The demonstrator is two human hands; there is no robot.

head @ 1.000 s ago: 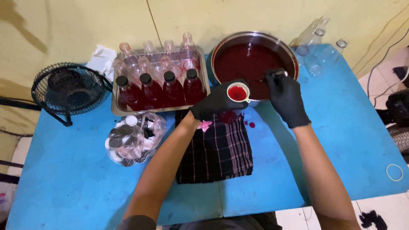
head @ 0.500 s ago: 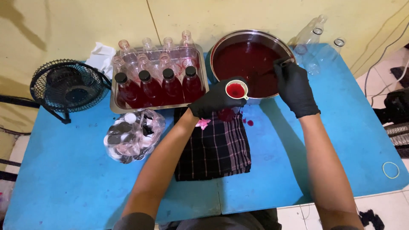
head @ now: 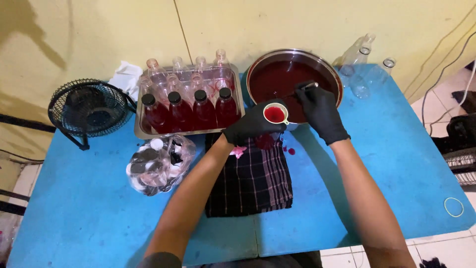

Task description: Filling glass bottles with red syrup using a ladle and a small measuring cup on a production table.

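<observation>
Left hand: the left hand (head: 253, 126), in a black glove, is closing around a small bottle with a white funnel (head: 275, 113) sitting in its mouth; the bottle itself is mostly hidden under the fingers.
Funnel: it is holding red liquid up near its rim and is sitting just in front of the pan's near edge.
Right hand: the right hand (head: 320, 110), also in a black glove, is gripping the handle of a metal ladle (head: 303, 89), fingers curled tight around it.
Ladle: its handle is pointing left and down into the red liquid; the bowl end is lying under the surface and I cannot tell its shape.
Pan: a round metal pan (head: 333, 74) is standing at the back of the table, filled with dark red liquid.
Cloth: a dark checked cloth (head: 250, 181) is lying on the table under the left hand, with pink and red spills at its far edge.
Tray: a metal tray (head: 140, 133) to the left of the pan is holding four capped bottles of red drink (head: 188, 110) in its front row and empty clear bottles behind them.
Bag: a clear plastic bag of bottle caps (head: 157, 164) is lying just in front of the tray.
Fan: a small black fan (head: 89, 109) is lying at the left edge of the table.
Spare bottles: empty clear bottles (head: 364, 67) are lying right of the pan against the wall.
Table: the blue table (head: 391, 164) is carrying everything; a rubber band (head: 453, 207) is lying near its right corner.
</observation>
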